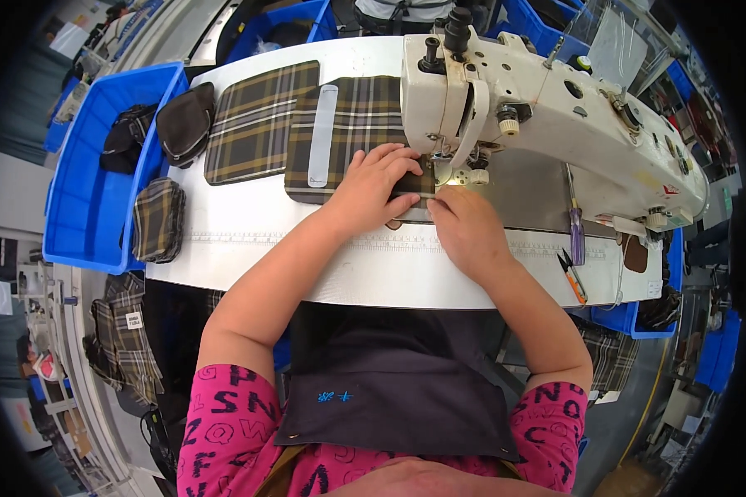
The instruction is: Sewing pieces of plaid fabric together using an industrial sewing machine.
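My left hand (371, 186) lies with spread fingers on a plaid fabric piece (356, 113) carrying a pale strip (322, 132), just left of the presser foot of a white sewing machine (568, 116). My right hand (464, 224) pinches that piece's lower right edge just below the needle area, its fingertips partly hidden. A second plaid piece (249, 108) lies flat to the left, partly under the first.
Dark pouches (184, 120) and a folded plaid stack (157, 215) lie at the table's (331, 282) left, beside a blue bin (83, 224). A purple screwdriver (577, 232) and orange-handled snips (572, 277) lie right of my right hand. Another person (389, 12) is behind the machine.
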